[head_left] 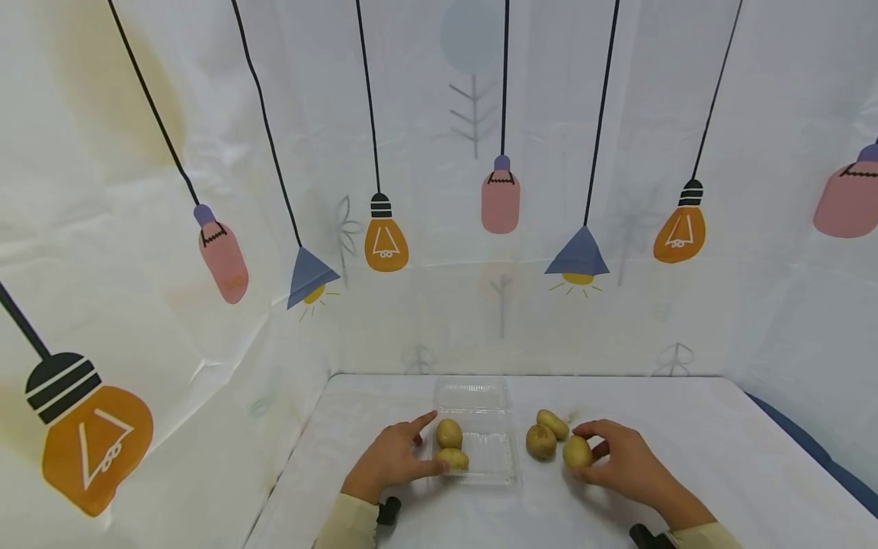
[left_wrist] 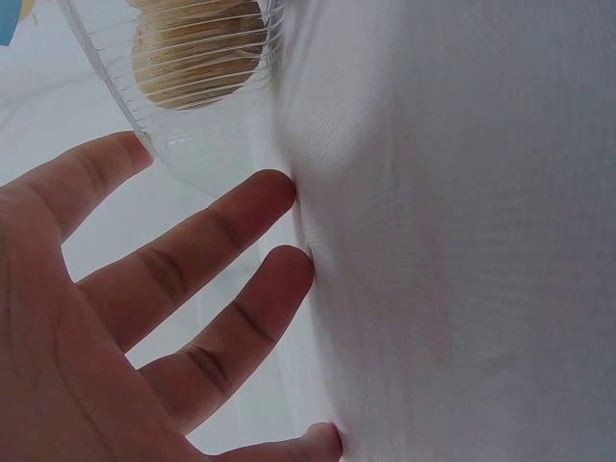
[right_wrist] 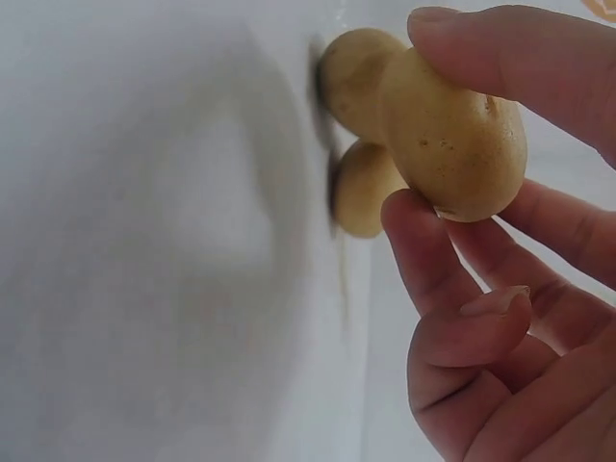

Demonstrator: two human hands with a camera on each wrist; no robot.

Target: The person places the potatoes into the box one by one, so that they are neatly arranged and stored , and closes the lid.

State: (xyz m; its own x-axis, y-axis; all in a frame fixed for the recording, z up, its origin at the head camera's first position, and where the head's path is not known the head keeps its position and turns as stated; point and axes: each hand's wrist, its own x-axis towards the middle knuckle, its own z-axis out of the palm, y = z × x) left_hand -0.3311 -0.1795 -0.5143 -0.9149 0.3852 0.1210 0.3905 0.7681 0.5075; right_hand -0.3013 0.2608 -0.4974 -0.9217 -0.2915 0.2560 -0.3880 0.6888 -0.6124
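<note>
A clear plastic clamshell container (head_left: pixel 491 456) lies with its lid folded back on the white table. Two potatoes, one (head_left: pixel 449 433) behind the other (head_left: pixel 453 459), sit along its left side. My left hand (head_left: pixel 396 457) is spread at that side, its index fingertip touching the container's edge in the left wrist view, other fingertips at the tablecloth. Between thumb and fingertips, my right hand (head_left: pixel 624 457) pinches a potato (right_wrist: pixel 454 135) to the right of the container. Two more potatoes, a rounder one (head_left: pixel 541 441) and a longer one (head_left: pixel 552 424), rest on the table just beside it.
A white cloth (head_left: pixel 590 526) covers the table. Behind it and at the left hangs a white curtain (head_left: pixel 439 320) printed with lamps and bulbs. Dark blue fabric (head_left: pixel 796 435) shows past the table's right edge.
</note>
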